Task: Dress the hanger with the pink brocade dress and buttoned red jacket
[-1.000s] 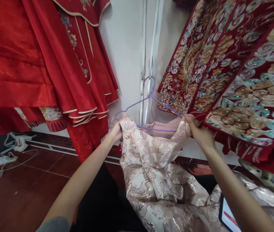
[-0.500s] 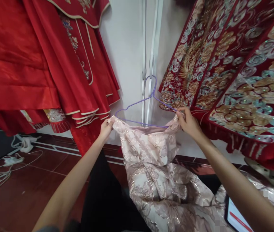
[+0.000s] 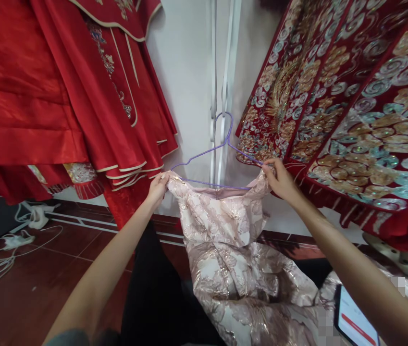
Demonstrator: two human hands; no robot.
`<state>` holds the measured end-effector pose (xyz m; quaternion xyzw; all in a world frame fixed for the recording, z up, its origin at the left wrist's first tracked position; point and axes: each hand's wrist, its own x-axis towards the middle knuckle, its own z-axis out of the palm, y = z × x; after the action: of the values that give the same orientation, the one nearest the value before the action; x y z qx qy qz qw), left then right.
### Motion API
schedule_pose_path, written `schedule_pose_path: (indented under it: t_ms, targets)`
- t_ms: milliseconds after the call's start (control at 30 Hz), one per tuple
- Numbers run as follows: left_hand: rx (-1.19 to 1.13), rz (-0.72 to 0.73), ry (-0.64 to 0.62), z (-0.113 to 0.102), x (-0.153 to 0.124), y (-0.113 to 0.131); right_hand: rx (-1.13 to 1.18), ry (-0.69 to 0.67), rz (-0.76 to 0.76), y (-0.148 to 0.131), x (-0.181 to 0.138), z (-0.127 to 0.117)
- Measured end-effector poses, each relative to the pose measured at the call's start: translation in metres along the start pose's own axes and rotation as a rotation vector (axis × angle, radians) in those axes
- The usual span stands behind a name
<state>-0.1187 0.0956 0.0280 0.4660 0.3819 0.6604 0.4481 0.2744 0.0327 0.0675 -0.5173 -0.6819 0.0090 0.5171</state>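
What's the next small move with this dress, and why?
Probably ease the shoulders of the floral dress slightly down over the purple hanger: the left hand and right hand pinch them at its ends, and whether they sit securely cannot be seen.

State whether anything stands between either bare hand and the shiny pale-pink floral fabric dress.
Nothing visible does: the left hand and the right hand both directly hold the dress at its shoulders.

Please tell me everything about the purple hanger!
The purple hanger is thin, like coated wire, with a curved hook, two sloping arms and a bottom bar. It is upright by the white poles; what holds its hook isn't clear. Its ends reach the shoulders of the shiny pink dress, which the left hand and right hand pinch.
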Motion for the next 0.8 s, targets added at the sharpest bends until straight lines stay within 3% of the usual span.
schedule_pose_path:
  t_ms: [100, 267, 333, 467, 567, 667, 800]
  targets:
    - [0.028, 0.052, -0.034, 0.013, 0.007, 0.021, -0.005, 0.013, 0.014, 0.002, 0.001, 0.001]
    - [0.186, 0.162, -0.289, 0.036, 0.011, 0.056, 0.092, -0.028, 0.019, 0.005, 0.006, -0.007]
    - [0.154, 0.15, -0.262, 0.04, 0.01, 0.056, 0.213, -0.087, 0.084, 0.007, 0.007, -0.017]
    - [-0.092, 0.006, -0.063, 0.043, -0.007, 0.02, 0.547, -0.168, 0.337, 0.018, -0.01, -0.026]
    - [-0.09, -0.211, -0.111, 0.048, -0.036, -0.025, 0.738, -0.092, 0.459, 0.03, -0.046, -0.002]
    - [0.028, -0.345, -0.254, 0.049, -0.07, -0.06, 0.659, -0.17, 0.629, 0.041, -0.083, 0.033]
    - [0.046, -0.453, -0.323, 0.036, -0.098, -0.074, 0.504, -0.309, 0.555, 0.043, -0.102, 0.054]
